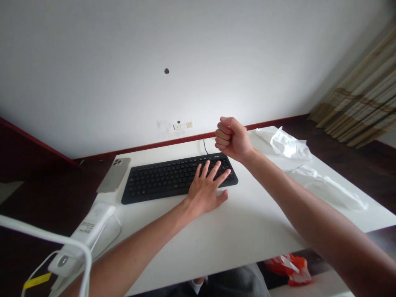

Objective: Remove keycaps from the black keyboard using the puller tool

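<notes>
Rest the wide-spread left hand (204,190) lightly on the keyboard (161,178) near the counter's (179,255) far edge, right hand (234,139) fisted clear.

Matt plastic keyboard (161,177), smooth tabletop (241,231) — faintly glossy, crinkled plastic film (291,145) — thin and shiny, cloth curtain (359,97)

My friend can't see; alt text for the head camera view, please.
A person's left hand spreads over the right end of a black keyboard; the right hand makes a fist above a white table. A phone lies left of the keyboard, crumpled plastic right.
</notes>
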A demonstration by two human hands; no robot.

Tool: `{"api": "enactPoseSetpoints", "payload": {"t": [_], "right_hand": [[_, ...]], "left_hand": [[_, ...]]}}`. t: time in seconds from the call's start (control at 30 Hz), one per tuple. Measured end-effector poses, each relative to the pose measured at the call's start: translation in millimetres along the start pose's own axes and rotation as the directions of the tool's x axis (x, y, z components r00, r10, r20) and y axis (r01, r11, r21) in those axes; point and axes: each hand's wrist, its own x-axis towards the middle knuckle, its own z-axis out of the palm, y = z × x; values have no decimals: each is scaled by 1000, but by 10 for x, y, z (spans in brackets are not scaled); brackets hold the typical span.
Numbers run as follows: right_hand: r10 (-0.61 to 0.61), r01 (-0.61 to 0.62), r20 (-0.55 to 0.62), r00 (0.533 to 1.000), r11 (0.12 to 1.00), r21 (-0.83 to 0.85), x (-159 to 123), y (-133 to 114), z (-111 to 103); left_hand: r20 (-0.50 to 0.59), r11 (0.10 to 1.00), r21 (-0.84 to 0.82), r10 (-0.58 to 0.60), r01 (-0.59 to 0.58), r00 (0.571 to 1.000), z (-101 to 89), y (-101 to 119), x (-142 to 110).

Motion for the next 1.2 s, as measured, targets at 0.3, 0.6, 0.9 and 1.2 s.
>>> {"api": "enactPoseSetpoints", "payload": {"t": [0.3,0.6,0.9,1.2], "right_hand": [[92,-94,105,990,995,14,87,562,-58],[-491,-118,-278,826,331,-936,160,544,-1075],[-353,-342,-327,877,22,-940,211,688,-1342],[-217,-408,-380,899,-105,-907,227,744,-1226]], "left_hand": [[11,1000,24,-14,14,1000,-6,14,-7],[25,1000,-14,-3,3,1000,-15,-2,1],[34,1000,-16,-6,7,999,-9,-13,-1],[29,1000,-28,-7,8,1000,-1,-10,-6]]}}
